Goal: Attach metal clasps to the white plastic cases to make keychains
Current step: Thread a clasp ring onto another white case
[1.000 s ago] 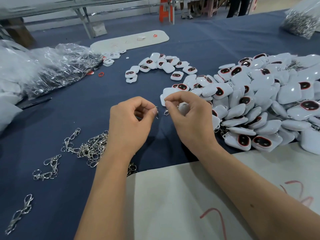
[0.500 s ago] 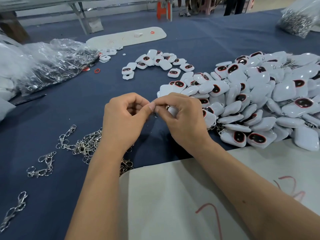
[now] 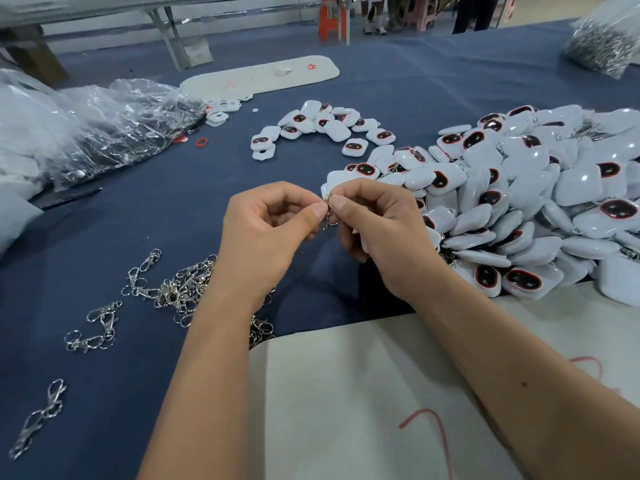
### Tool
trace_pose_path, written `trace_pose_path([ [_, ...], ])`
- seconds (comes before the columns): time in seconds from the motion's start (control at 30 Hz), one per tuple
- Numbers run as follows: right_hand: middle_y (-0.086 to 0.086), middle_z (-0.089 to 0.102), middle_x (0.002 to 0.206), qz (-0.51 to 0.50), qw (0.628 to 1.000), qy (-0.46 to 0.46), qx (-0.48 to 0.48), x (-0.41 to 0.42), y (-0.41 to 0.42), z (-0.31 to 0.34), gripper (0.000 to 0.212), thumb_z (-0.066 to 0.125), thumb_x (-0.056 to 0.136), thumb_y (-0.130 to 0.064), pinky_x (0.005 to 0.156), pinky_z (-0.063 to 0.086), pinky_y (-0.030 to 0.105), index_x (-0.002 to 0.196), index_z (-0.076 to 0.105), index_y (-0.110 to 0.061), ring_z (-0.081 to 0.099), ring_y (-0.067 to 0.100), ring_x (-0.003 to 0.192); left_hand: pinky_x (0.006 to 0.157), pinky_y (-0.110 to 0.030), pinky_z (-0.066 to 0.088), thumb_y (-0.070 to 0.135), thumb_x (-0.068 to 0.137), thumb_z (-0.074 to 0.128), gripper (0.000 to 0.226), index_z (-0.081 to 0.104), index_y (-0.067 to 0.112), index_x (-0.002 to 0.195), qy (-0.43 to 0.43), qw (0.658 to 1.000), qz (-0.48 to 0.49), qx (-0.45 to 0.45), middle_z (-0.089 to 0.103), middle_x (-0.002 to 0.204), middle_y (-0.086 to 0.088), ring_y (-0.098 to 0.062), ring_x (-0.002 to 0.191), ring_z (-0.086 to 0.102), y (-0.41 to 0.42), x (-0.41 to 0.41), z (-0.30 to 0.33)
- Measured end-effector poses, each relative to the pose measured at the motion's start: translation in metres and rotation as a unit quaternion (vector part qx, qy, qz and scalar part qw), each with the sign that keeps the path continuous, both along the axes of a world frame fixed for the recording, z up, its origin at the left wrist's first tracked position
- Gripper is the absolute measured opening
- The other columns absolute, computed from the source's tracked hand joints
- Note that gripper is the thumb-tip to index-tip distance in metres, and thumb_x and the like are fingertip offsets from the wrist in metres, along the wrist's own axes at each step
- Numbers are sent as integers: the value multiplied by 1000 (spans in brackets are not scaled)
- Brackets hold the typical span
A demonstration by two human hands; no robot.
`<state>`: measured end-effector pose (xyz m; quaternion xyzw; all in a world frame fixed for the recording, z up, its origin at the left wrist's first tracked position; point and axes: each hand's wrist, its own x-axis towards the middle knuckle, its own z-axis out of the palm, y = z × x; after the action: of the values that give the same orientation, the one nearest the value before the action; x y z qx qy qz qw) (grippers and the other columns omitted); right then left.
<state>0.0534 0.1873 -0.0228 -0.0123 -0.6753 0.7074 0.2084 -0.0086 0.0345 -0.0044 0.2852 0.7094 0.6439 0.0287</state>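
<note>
A table (image 3: 398, 95) draped in dark blue cloth carries the parts for keychain assembly.
White plastic cases (image 3: 540, 216) lie heaped at right, with a smaller scatter (image 3: 322, 128) near the middle; loose metal clasps (image 3: 173, 292) lie at left, clear plastic bags (image 3: 114, 129) at far left, a white board (image 3: 259, 79) at the back and a pale sheet (image 3: 363, 393) at the near edge.
</note>
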Motion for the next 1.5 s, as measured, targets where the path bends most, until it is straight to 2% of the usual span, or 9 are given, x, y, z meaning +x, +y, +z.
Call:
trace_pose_path([
  [0.23, 13, 60, 68, 3, 1000, -5, 14, -3, -1, -1, 14, 66, 92, -17, 43, 35, 22, 82, 75, -21, 44, 11, 49, 67, -31, 58, 8, 87, 74, 7, 76, 12, 83, 26, 1000, 10, -1, 72, 74, -1, -15, 67, 64, -3, -3, -1],
  [0.47, 0, 52, 55, -12, 1000, -16, 22, -2, -1, -1, 17, 65, 98, -13, 42, 34, 24, 84, 72, -17, 40, 10, 47, 66, -25, 57, 4, 90, 74, 9, 76, 11, 85, 26, 1000, -3, -10, 72, 72, 2, -11, 65, 64, -2, -2, -1],
  [0.73, 2, 52, 51, -53, 998, -6, 33, -2, -5, -3, 18, 65, 99, -11, 43, 38, 20, 82, 70, -16, 41, 10, 43, 73, -47, 59, 6, 86, 79, 11, 76, 15, 82, 27, 998, 20, -46, 74, 74, -2, -23, 67, 65, 3, 1, -3],
  [0.9, -13, 56, 52, -61, 997, -7, 46, -3, -6, -3, 14, 65, 99, -7, 44, 37, 20, 91, 75, -12, 42, 8, 45, 68, -34, 58, 6, 89, 75, 13, 73, 16, 80, 30, 996, 37, -77, 70, 69, 6, -12, 65, 62, 4, 1, -4],
  [1.0, -19, 52, 49, -71, 992, -9, 108, -2, -6, -4, 17, 66, 98, -8, 46, 32, 19, 94, 78, -19, 37, 7, 48, 68, -26, 55, 5, 91, 71, 14, 72, 15, 81, 35, 995, 45, -84, 69, 70, 9, -9, 66, 61, 2, 0, -4],
  [1.1, -24, 54, 53, -78, 984, -9, 159, -1, -5, -4, 11, 71, 96, -9, 51, 32, 9, 94, 78, -17, 40, 3, 47, 73, -30, 58, 5, 93, 69, 15, 71, 17, 84, 37, 995, 45, -83, 70, 73, 10, -9, 70, 65, -1, -2, -4],
  [1.23, -29, 53, 54, -110, 973, 2, 203, -1, -2, -2, 10, 74, 94, -12, 56, 35, 7, 88, 76, -19, 45, 0, 52, 77, -36, 59, 8, 94, 68, 18, 71, 23, 85, 46, 994, 30, -97, 70, 77, 12, -8, 73, 63, -2, -3, -5],
  [1.33, -23, 46, 48, -110, 975, 14, 191, -1, 0, -2, 14, 73, 94, -10, 50, 29, 10, 86, 74, -21, 37, 4, 46, 79, -44, 59, 8, 96, 66, 18, 72, 24, 87, 56, 994, 23, -88, 71, 83, 9, -19, 80, 65, -2, -4, -6],
  [1.5, -13, 31, 49, -92, 985, 18, 142, -2, 0, -4, 13, 72, 96, -18, 46, 20, 19, 85, 75, -24, 22, 8, 47, 79, -41, 59, 12, 93, 69, 16, 73, 26, 87, 84, 992, 40, -85, 71, 83, 15, -4, 78, 61, -3, -7, -6],
])
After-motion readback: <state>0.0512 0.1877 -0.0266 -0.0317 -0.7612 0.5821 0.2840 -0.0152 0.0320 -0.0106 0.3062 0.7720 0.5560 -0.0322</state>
